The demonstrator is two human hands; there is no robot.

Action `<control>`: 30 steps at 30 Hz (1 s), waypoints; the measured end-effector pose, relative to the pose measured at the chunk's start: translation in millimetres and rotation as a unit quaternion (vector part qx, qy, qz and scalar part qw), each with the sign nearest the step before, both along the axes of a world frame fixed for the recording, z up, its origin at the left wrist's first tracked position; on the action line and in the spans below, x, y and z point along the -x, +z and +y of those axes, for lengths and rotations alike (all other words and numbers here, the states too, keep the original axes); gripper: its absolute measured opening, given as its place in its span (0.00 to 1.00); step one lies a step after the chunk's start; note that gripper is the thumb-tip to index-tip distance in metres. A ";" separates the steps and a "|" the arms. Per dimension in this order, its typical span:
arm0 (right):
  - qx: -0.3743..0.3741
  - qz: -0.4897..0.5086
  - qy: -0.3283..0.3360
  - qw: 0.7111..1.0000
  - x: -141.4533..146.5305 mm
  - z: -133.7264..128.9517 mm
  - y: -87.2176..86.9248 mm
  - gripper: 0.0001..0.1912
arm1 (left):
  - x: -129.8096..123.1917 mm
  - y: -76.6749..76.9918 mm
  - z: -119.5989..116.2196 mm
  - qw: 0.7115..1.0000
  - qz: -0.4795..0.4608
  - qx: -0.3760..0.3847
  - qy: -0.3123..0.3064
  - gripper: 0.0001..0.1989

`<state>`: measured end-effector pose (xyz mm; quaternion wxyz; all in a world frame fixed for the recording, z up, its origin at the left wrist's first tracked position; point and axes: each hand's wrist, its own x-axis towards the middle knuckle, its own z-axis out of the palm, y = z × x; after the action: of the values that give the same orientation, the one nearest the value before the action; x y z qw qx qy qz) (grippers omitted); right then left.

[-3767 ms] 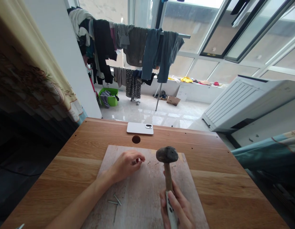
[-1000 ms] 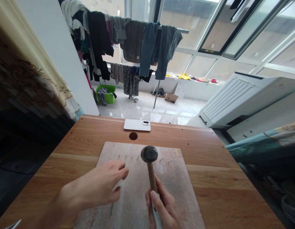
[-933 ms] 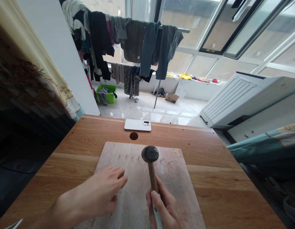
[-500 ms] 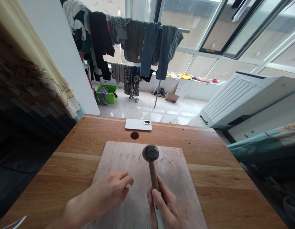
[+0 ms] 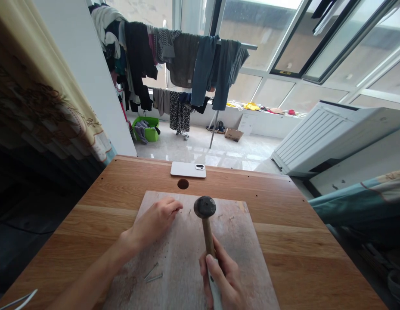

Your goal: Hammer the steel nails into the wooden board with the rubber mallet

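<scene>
My right hand (image 5: 223,275) is wrapped round the handle of a hammer (image 5: 205,208) with a dark round head, held up over a worn wooden board (image 5: 187,258). Over the board's upper left part is my left hand (image 5: 162,213), its fingertips pinched together; what they hold, if anything, is too small to make out. Just right of those fingertips a nail (image 5: 190,211) stands in the board. Two more nails, a nearer one (image 5: 220,215) and a farther one (image 5: 232,218), stand right of the hammer head. Two loose nails (image 5: 153,277) lie on the board's lower left part.
The board rests on a wooden table (image 5: 303,249). Beyond it are a white phone (image 5: 187,169) and a round hole (image 5: 183,184) in the tabletop. Farther off stand a clothes rack with laundry (image 5: 178,60), a green basket (image 5: 151,132) and a cardboard box (image 5: 234,134).
My left hand has moved forward over the board to beside the standing nails, uncovering the two loose nails. My right hand and the hammer have hardly moved.
</scene>
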<state>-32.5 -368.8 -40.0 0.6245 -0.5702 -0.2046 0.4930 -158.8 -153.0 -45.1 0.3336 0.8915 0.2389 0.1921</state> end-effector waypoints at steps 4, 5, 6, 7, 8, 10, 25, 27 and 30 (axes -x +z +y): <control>-0.013 -0.002 0.006 1.000 0.6 -0.5 -2.0 0.37 | -4.3 -2.2 -2.8 0.999 -0.022 0.026 0.003 0.16; -0.015 -0.005 0.008 1.000 0.7 -0.9 -3.0 0.37 | -5.4 -2.4 -3.3 0.999 -0.027 0.030 0.004 0.17; -0.017 -0.009 0.009 1.000 0.7 -1.3 -4.0 0.37 | -6.5 -2.6 -3.7 0.999 -0.031 0.031 0.006 0.17; -0.017 -0.012 0.009 1.000 0.7 -1.8 -5.0 0.36 | -7.4 -2.7 -3.8 0.999 -0.034 0.028 0.008 0.16; -0.017 -0.014 0.009 1.000 0.6 -2.2 -5.8 0.36 | -8.0 -2.6 -3.7 0.999 -0.035 0.023 0.007 0.16; -0.018 -0.015 0.008 1.000 0.5 -2.5 -6.6 0.36 | -8.3 -1.8 -2.4 0.999 -0.033 0.010 0.004 0.15; -0.016 -0.008 0.016 1.000 0.5 -1.7 -1.0 0.35 | -13.2 -12.9 -5.2 0.986 -0.095 0.132 0.035 0.13; -0.017 -0.006 0.013 1.000 0.3 -2.0 -0.5 0.34 | -12.6 -14.3 -5.1 0.981 -0.103 0.157 0.045 0.08; -0.020 -0.001 0.010 1.000 0.4 -1.7 -0.4 0.34 | -10.8 -15.0 -4.7 0.984 -0.097 0.145 0.041 0.05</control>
<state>-32.9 -370.4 -40.4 0.6302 -0.5562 -0.2209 0.4946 -148.0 -157.7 -60.1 0.4726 0.8004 0.2668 0.2546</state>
